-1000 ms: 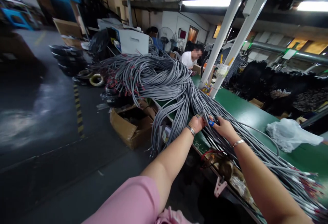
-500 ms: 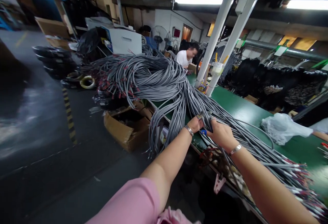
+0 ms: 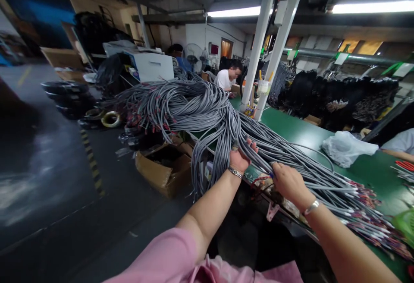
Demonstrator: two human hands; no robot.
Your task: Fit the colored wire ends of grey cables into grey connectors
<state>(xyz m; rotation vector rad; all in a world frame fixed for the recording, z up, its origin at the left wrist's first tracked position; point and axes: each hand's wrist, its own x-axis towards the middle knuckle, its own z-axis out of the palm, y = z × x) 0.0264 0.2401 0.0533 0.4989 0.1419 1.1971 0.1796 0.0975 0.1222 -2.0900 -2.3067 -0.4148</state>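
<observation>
A big heap of grey cables (image 3: 194, 106) with stripped red and white ends lies across the green table (image 3: 287, 130) and hangs over its near edge. My left hand (image 3: 239, 158), palm up, curls its fingers around several of the cables. Further right, my right hand (image 3: 289, 183) grips the same strands, knuckles up; a bit of blue shows at its fingers. Between the two hands the held cables run down to the right. More cables (image 3: 323, 175) stretch along the table beyond my right hand, ending in white and red tips.
An open cardboard box (image 3: 155, 171) stands on the floor below the table's left end. White posts (image 3: 274, 50) rise from the table. A clear plastic bag (image 3: 349, 147) lies to the right. A person in white (image 3: 223, 78) sits behind; another person's sleeve (image 3: 401, 140) shows at the right.
My hands have moved apart. The left has shifted left and turned palm up under the cables; the right has slid down and right along them. The view has turned slightly right.
</observation>
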